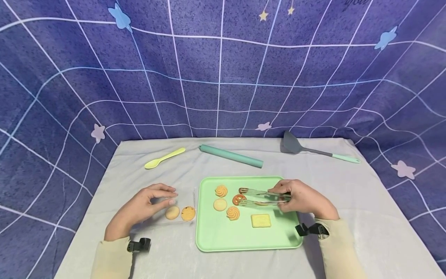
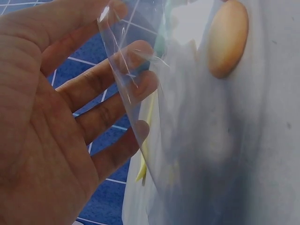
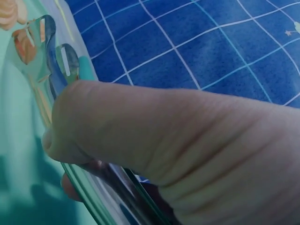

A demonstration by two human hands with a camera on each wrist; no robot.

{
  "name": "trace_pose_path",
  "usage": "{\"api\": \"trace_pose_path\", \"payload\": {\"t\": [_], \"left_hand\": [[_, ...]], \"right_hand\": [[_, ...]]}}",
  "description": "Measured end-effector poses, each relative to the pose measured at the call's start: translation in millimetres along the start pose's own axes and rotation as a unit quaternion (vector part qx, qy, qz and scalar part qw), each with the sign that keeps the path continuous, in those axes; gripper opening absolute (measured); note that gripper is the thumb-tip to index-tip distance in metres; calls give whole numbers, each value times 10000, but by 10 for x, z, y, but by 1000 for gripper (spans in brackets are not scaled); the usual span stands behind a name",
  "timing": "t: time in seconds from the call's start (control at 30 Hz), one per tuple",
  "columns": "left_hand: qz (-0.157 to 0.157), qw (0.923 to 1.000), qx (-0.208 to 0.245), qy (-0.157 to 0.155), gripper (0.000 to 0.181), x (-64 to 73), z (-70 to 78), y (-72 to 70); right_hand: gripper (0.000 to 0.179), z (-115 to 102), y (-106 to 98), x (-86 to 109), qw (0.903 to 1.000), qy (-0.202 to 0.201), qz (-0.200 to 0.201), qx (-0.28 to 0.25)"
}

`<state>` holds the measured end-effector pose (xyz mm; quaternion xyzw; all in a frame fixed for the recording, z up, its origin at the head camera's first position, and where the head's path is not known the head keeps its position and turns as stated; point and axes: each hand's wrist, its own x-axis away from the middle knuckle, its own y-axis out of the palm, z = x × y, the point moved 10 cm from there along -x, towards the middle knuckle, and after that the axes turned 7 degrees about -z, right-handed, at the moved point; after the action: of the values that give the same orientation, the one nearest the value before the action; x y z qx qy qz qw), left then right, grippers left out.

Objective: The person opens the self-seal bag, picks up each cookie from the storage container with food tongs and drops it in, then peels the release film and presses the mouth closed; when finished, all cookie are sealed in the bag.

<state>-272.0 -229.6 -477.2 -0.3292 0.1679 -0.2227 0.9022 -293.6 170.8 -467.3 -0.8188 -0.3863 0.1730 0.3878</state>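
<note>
My left hand (image 1: 151,203) pinches the edge of a clear plastic bag (image 2: 140,89) between thumb and forefinger, its other fingers spread behind the film. Two round cookies lie at the bag: a plain cookie (image 1: 172,212) and a dotted cookie (image 1: 188,213). My right hand (image 1: 296,195) grips metal serving tongs (image 1: 259,192) over the right part of a green tray (image 1: 230,238). The tongs' slotted ends stand apart, overlapping two brown pretzel-shaped cookies (image 1: 238,199). Also on the tray are swirl cookies (image 1: 233,213), a round cookie (image 1: 220,204) and a rectangular biscuit (image 1: 261,221).
Behind the tray lies a teal rod (image 1: 231,155). A yellow spoon (image 1: 165,158) is at the back left, and a grey spatula (image 1: 306,148) with a mint handle at the back right. A blue gridded curtain (image 1: 219,77) rises behind the grey-white tablecloth (image 1: 167,255).
</note>
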Motion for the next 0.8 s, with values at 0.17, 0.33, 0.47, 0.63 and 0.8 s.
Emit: {"api": "trace_pose_path", "payload": {"t": [0.17, 0.33, 0.47, 0.63, 0.8], "left_hand": [[27, 10000, -17, 11, 21, 2, 2, -9], [31, 10000, -12, 27, 21, -17, 14, -15], [21, 10000, 2, 30, 21, -28, 26, -14], [31, 10000, 3, 63, 21, -28, 19, -11], [58, 9999, -38, 87, 20, -25, 7, -8]], "right_hand": [[46, 38, 32, -19, 10000, -33, -17, -90], [47, 55, 19, -19, 9999, -10, 40, -159], [48, 71, 7, -12, 9998, 20, 79, -189], [48, 59, -10, -6, 9998, -23, 103, -179], [47, 57, -20, -2, 9998, -11, 99, -166]]}}
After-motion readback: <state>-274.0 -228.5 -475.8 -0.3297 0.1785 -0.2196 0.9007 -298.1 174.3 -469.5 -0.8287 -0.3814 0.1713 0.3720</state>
